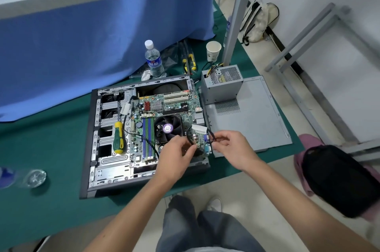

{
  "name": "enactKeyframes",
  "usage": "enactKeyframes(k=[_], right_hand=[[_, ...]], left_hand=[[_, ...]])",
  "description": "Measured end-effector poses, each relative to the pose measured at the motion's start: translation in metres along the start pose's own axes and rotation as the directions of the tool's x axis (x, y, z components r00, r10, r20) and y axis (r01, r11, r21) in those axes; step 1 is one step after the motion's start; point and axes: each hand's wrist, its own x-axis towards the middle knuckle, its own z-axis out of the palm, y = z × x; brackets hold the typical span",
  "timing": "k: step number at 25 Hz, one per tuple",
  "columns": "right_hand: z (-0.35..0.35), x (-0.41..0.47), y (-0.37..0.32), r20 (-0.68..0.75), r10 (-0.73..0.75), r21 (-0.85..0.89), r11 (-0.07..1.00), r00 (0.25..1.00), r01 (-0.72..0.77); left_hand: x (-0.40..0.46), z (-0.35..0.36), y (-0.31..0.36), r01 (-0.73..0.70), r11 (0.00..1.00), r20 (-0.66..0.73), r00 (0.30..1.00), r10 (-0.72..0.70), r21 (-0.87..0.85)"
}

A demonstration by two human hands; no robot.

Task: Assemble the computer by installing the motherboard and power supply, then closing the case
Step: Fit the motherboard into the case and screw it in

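Two of my hands, left hand (174,154) and right hand (230,145), pinch one black cable (209,131) above the motherboard (164,108).

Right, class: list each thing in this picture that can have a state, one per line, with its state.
Computer case: open, lying flat.
Motherboard: inside the case.
Power supply: outside, on the side panel.
Black cable: pinched by left hand and right hand.
Screwdriver: lying in the case.
Water bottle: capped, upright.
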Motion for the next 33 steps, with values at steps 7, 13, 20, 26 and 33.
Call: enactKeyframes(k=[7, 13, 20, 26, 33], right_hand=[[0.015, 0.021, 0.004, 0.001, 0.041, -0.069, 0.997, 0.999, -0.041], [0.019, 0.027, 0.006, 0.031, -0.016, -0.187, 0.982, 0.999, 0.021], [0.017, 0.035, 0.010, 0.049, -0.009, -0.256, 0.966, 0.999, 0.021], [0.023, 0.042, 0.008, 0.049, -0.004, -0.278, 0.960, 0.999, 0.018], [0.022, 0.047, 0.009, 0.090, -0.025, -0.326, 0.944, 0.996, 0.053]], left_hand=[[0.004, -0.001, -0.015, -0.080, 0.988, 0.083, 0.994, 0.069, 0.133], [0.012, -0.015, -0.017, -0.251, 0.916, 0.087, 0.968, 0.235, 0.313], [0.037, -0.037, -0.020, -0.428, 0.878, 0.091, 0.904, 0.418, 0.217], [0.074, -0.039, -0.038, -0.219, 0.901, -0.026, 0.969, 0.246, 0.374], [0.082, -0.023, -0.054, -0.156, 0.912, 0.009, 0.986, 0.165, 0.379]])
